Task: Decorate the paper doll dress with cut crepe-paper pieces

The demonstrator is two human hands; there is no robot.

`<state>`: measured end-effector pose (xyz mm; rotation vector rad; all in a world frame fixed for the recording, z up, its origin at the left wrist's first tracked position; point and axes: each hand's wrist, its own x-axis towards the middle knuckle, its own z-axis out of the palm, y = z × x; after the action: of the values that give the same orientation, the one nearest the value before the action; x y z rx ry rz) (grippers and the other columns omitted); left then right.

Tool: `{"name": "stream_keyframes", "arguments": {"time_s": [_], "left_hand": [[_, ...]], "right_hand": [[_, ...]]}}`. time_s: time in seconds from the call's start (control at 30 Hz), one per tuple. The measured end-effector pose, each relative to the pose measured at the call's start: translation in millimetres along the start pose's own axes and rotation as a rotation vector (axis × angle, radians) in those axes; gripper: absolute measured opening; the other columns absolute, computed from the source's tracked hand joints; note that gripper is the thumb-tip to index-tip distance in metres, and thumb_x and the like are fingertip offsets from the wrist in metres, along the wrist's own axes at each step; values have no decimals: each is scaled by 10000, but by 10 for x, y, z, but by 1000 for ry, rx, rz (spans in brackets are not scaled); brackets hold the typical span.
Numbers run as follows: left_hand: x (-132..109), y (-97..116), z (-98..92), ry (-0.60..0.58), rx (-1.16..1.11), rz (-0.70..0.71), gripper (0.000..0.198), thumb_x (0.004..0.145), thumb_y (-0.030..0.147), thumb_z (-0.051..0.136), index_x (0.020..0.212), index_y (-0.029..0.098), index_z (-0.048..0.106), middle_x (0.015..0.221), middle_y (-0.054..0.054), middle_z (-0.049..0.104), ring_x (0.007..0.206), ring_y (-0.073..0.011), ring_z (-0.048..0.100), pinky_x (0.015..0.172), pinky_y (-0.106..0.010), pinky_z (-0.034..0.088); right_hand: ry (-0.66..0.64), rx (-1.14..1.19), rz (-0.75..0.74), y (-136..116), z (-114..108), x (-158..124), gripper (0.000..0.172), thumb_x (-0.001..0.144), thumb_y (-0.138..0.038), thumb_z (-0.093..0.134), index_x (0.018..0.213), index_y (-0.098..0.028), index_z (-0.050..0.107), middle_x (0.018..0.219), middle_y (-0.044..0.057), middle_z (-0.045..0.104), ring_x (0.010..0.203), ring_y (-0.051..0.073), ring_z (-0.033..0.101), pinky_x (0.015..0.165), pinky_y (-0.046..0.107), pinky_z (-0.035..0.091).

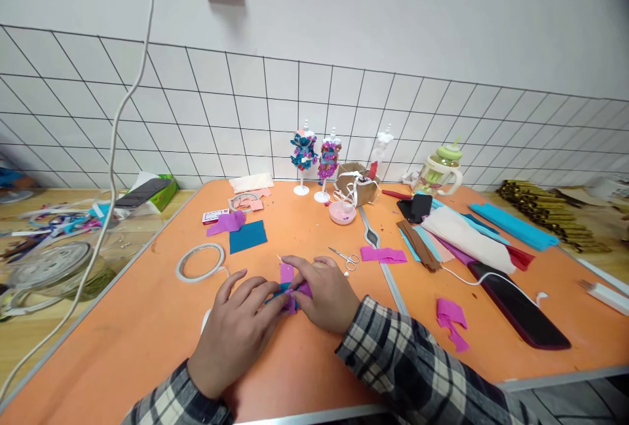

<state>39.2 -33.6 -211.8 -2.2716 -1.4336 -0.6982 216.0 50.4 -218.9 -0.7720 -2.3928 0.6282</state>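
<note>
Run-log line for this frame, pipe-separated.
left hand: touching purple and blue pieces | right hand: touching same pieces | on orange tabletop: scissors, tape roll

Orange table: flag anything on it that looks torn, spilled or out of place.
The magenta scrap left of the dark phone looks odd: its edges are ragged and a crooked tail trails off it, unlike the straight-edged teal sheet.

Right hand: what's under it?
Peeking out from the right hand: purple material and blue material. Whatever lies beneath the palm is covered, can't be seen.
</note>
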Motion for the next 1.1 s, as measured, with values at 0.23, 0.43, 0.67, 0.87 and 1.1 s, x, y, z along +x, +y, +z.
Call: {"name": "stream_keyframes", "arguments": {"time_s": [0.23,0.43,0.67,0.87,1.1], "left_hand": [[22,-33,41,-68,-72,-63,173,904,235,531,905,257,703,839,-2,741,829,-223,664,987,-510,294],[27,-12,45,-43,-67,-93,143,885,234,568,861,259,707,837,11,753,830,-231,671,999,-528,277],[-5,-17,105,-66,-75,-145,144,879,207,564,860,250,700,798,12,747,796,-221,673,1003,-518,296],[-36,-16,115,-93,-130,-181,139,895,216,534,865,247,666,798,10,739,789,-196,685,1042,-509,272],[-76,-4,188,-100,-169,-284,47,892,263,552,899,217,548,765,21,718,683,-160,680,1076,-505,275]], "right_hand": [[12,-11,-39,44,23,0,589,771,-110,606,1317,-246,435,867,-21,722,875,182,612,898,347,343],[146,-161,-174,52,-25,-34,429,784,-212,612,1208,-225,546,1226,45,614,1093,192,531,950,358,358],[167,-418,-388,157,52,-80,105,847,-246,539,887,-223,634,1294,12,587,1158,227,474,1056,497,235],[204,-412,-403,152,106,-76,107,856,-236,547,906,-229,642,1271,2,606,1140,216,486,1062,488,228],[256,-278,-321,189,128,-67,199,895,-155,537,980,-253,687,881,1,709,770,146,534,719,318,350]]}}
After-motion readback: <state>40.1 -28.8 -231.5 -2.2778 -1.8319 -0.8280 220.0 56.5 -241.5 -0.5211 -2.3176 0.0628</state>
